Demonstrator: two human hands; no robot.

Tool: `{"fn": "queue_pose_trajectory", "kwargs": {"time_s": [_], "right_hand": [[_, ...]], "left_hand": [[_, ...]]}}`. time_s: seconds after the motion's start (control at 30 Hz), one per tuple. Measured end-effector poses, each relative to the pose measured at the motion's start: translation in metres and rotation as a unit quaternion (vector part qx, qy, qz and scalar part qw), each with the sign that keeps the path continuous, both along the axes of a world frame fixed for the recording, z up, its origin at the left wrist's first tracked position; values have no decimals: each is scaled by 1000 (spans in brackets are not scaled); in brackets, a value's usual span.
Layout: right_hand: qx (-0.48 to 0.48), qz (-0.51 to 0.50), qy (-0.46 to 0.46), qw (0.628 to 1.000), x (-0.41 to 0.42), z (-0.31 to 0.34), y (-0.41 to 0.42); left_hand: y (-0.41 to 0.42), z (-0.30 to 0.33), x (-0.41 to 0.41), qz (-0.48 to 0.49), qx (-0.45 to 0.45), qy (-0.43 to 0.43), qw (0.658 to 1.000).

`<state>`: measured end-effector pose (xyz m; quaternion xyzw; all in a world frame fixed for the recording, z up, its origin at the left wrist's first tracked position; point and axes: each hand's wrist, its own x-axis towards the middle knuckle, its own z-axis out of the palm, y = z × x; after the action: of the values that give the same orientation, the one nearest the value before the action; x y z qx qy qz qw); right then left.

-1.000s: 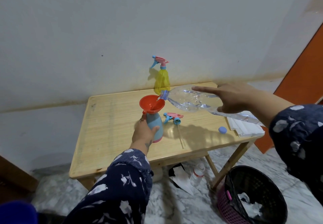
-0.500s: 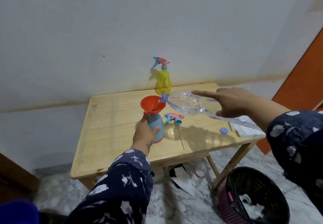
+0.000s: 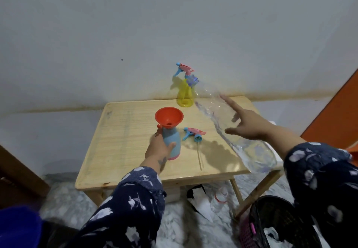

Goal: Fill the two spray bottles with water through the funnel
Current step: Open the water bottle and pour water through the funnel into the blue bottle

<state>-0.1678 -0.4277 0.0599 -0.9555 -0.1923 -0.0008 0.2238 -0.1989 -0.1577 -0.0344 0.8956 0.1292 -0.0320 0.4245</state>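
On the wooden table point(image 3: 124, 151), the left hand point(image 3: 157, 148) grips the blue spray bottle point(image 3: 171, 143) under the red funnel point(image 3: 169, 116); the right hand point(image 3: 249, 124), forefinger extended, holds a blurred clear water bottle point(image 3: 238, 141), partly hiding the far yellow spray bottle point(image 3: 185, 94).

Left hand point(image 3: 159, 148) grips blue spray bottle point(image 3: 171, 141), red funnel point(image 3: 169, 116) seated above fingers. Right hand point(image 3: 249, 124) holds clear water bottle point(image 3: 228, 123) tilted, neck beyond forefinger, clear of funnel.
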Motion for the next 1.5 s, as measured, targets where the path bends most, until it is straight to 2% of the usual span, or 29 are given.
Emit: {"fn": "queue_pose_trajectory", "kwargs": {"time_s": [0.07, 0.3, 0.57, 0.67, 0.87, 1.07, 1.17, 1.33, 1.4, 1.5], "right_hand": [[77, -37, -7, 996, 6, -8, -6], [227, -131, -86, 961, 38, -36, -17], [340, -225, -145, 902, 84, -77, -28], [363, -238, -160, 886, 98, -82, -25], [359, -239, -161, 888, 107, -92, -26], [317, -223, -123, 914, 96, -87, -30], [266, -248, -120, 924, 80, -79, -28], [106, -309, -206, 922, 39, -67, 2], [90, -272, -205, 936, 24, -62, 25], [137, -135, -135, 972, 5, -57, 68]], "left_hand": [[-2, -2, 0, 2, 3, 2, 1000], [-12, -15, 8, 66, 2, 18, 998], [-11, -24, 13, 89, 2, 0, 996], [-10, -25, 14, 87, -31, -2, 996], [-14, -26, 14, 103, -34, -4, 994], [-12, -26, 13, 90, -22, -1, 996], [-10, -27, 12, 79, -12, -4, 997], [-7, -24, 11, 50, -5, -8, 999], [-6, -24, 10, 35, -6, -14, 999], [-3, -23, 9, 25, 20, -11, 999]]}}
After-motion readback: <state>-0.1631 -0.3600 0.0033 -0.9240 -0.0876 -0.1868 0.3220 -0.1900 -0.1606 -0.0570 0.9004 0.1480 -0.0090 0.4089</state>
